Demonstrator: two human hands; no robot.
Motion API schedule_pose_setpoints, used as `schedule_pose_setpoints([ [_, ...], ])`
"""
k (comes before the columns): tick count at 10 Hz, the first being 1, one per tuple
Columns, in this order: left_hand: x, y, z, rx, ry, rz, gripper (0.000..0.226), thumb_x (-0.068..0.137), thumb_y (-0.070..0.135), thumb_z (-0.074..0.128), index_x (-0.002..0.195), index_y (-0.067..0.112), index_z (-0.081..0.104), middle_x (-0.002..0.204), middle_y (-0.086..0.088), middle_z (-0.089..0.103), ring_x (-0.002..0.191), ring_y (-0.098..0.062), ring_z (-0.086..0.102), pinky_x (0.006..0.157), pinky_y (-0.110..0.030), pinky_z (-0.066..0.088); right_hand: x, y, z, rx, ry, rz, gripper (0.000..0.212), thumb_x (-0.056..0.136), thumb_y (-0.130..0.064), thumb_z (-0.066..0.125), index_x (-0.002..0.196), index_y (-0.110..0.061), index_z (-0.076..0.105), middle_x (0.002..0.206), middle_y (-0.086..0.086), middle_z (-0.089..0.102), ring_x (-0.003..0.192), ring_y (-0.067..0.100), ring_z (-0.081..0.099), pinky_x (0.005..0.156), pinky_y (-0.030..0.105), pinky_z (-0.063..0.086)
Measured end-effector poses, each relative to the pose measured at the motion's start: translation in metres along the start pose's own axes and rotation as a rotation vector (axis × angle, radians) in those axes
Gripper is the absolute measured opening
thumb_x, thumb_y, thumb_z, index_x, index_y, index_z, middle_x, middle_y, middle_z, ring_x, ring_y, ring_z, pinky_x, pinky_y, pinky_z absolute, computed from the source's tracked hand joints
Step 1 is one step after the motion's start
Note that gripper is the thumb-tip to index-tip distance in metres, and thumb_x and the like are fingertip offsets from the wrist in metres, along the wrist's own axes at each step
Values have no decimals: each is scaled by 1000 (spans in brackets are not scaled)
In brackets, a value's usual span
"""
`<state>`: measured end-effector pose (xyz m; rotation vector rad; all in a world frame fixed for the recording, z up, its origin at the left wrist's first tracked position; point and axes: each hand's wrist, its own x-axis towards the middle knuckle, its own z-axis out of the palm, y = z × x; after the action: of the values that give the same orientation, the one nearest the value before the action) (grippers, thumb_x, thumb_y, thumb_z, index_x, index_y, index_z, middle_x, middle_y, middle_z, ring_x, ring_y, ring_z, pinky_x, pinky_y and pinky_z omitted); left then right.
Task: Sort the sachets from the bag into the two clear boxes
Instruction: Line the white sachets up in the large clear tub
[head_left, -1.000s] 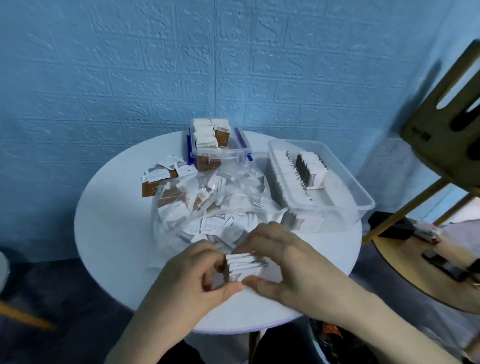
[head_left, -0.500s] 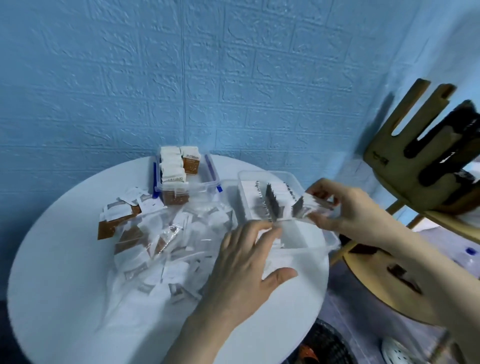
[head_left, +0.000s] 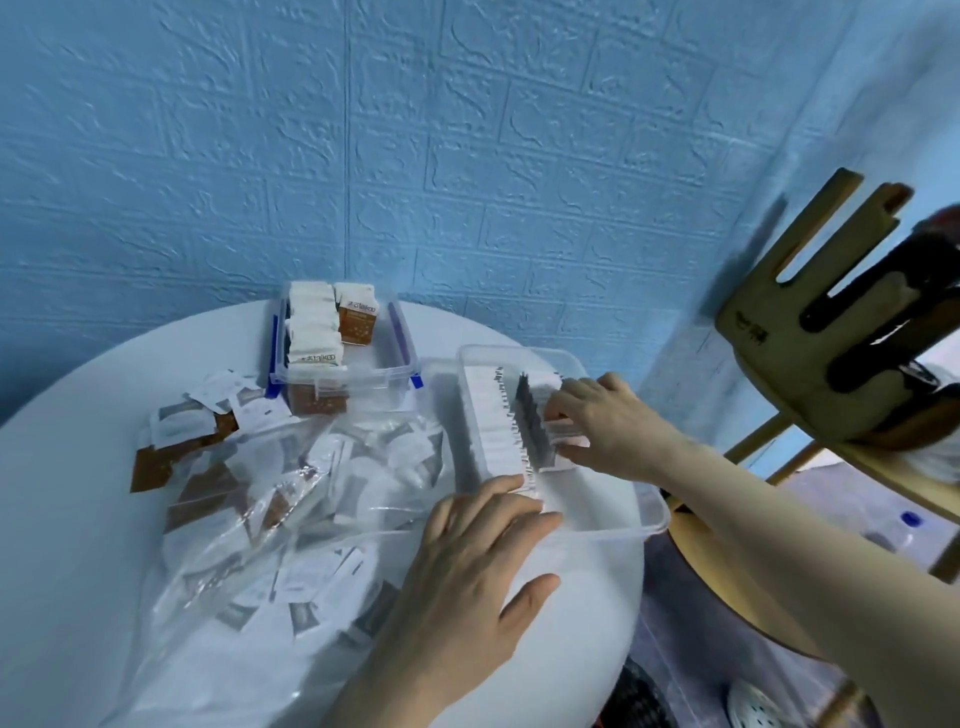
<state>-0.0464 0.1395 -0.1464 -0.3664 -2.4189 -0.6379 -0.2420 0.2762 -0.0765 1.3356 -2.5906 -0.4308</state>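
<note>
Right hand (head_left: 605, 426) pinches a small stack of white sachets (head_left: 563, 439) inside the large clear box (head_left: 649, 512); left hand (head_left: 478, 566), fingers straight, presses the box's near rows beside the bag (head_left: 249, 525).

Round white table (head_left: 78, 493) with bag (head_left: 291, 519), two clear boxes (head_left: 597, 525), loose sachets (head_left: 176, 431).

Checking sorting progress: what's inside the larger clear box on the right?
The larger clear box holds a row of white sachets standing on edge. The right hand covers the row's right side.
</note>
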Motion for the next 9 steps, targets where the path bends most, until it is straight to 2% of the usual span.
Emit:
schedule_pose_setpoints([
  [1,0,0,0,-6,-3,-2,35,90,42,53,121,26,59,121,10,57,132,-11,41,98,-32,32,-1,-1,-3,-65,60,-63,53,86,-39,59,134,-27,42,128,-4,44,118,19,41,93,29,23],
  [2,-1,0,2,-4,6,-1,33,90,40,55,120,26,59,119,11,57,131,-10,41,97,-30,31,1,-2,-2,-92,-18,-201,46,93,-37,50,138,-30,42,150,-10,30,137,14,26,104,27,17],
  [3,-2,0,2,-16,13,-4,33,90,39,56,120,26,59,119,11,56,131,-10,41,97,-32,32,4,-2,1,-92,-97,-255,36,97,-35,45,132,-31,50,155,-15,24,144,9,15,110,26,13],
  [4,-2,0,2,-17,19,-1,33,90,39,54,120,25,59,119,11,56,131,-11,41,97,-32,33,6,-1,2,-85,-96,-251,41,96,-37,46,136,-30,46,156,-13,23,144,10,15,111,26,13],
  [5,-1,0,1,-26,21,-5,33,90,39,54,120,25,59,119,11,56,131,-10,41,97,-33,33,10,-2,5,-77,-107,-261,51,98,-37,44,146,-29,30,157,-13,19,146,11,11,112,25,9],
  [6,-1,0,1,-35,16,-11,33,90,38,55,120,24,59,119,11,56,131,-10,40,97,-33,33,14,0,7,-69,-142,-266,42,99,-29,43,140,-30,40,157,-13,19,146,11,8,112,25,8],
  [8,-2,0,0,-43,17,-14,33,90,36,56,121,24,59,119,11,57,131,-10,40,96,-33,34,16,1,11,-53,-252,-249,45,100,-27,41,144,-32,33,160,-11,7,147,14,-5,117,32,4],
  [9,-2,0,0,-41,17,-12,33,90,36,56,120,24,59,119,11,57,131,-10,40,97,-32,34,17,0,9,-94,-239,-241,46,98,-30,43,143,-33,33,159,-11,12,147,13,-2,117,34,5],
])
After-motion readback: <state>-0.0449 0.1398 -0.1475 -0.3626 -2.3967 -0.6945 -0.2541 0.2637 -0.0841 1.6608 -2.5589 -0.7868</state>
